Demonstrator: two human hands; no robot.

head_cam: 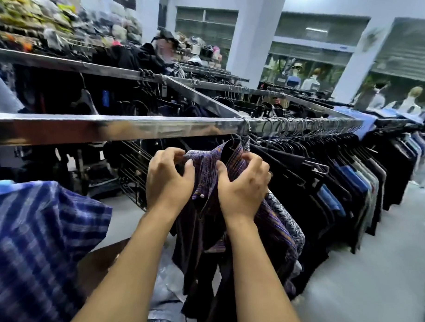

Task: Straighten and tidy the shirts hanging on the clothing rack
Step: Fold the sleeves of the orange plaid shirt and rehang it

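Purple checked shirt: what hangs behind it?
Behind the purple checked shirt, which the left hand and right hand grip at the collar, the edge of a patterned shirt shows, then dark shirts on black hangers along the metal rail. The rest of the patterned shirt is covered.

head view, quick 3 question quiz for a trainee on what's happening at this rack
1. True or false: the left hand and the right hand both grip the purple striped shirt near its collar.
2. The stretch of front rail to the left of that shirt is: A) packed with hangers, B) bare of hangers, C) draped with a towel.
3. On which side of the purple striped shirt does the packed row of shirts hang?

Key: 1 true; 2 B; 3 the right.
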